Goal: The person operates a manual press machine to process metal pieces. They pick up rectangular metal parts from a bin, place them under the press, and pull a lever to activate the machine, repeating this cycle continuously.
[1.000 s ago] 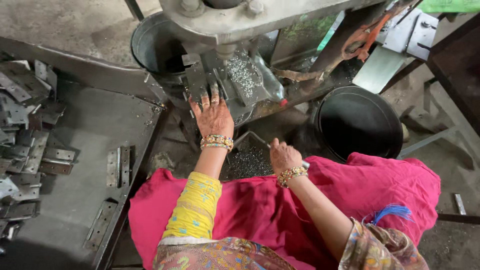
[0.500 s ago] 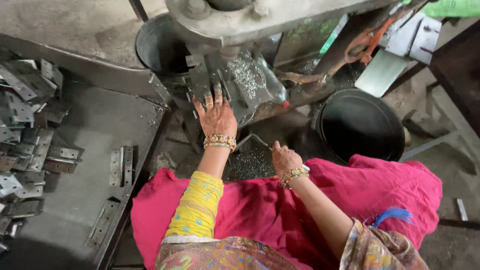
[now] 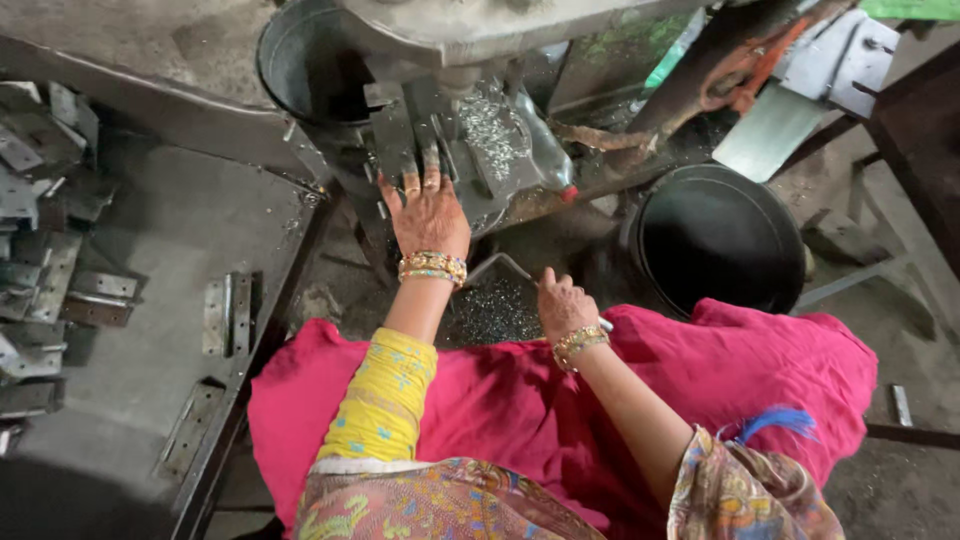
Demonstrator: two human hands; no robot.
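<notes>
My left hand reaches forward and presses flat metal hinge plates against the bed of a grey press machine, fingers spread over them. My right hand rests lower down, closed on a thin metal handle or lever just above a tray of small shiny metal bits. Both wrists carry gold bangles. A clear bag of small metal parts lies on the machine to the right of my left hand.
A grey metal work table at left holds several loose hinges and a heap of them at the far left. A dark bucket stands behind the machine and a black round pan at right. Pink cloth covers my lap.
My left hand stays on the hinge plates at the machine, shifting only slightly. My right hand has stayed by the tray. The view has tilted a little.
</notes>
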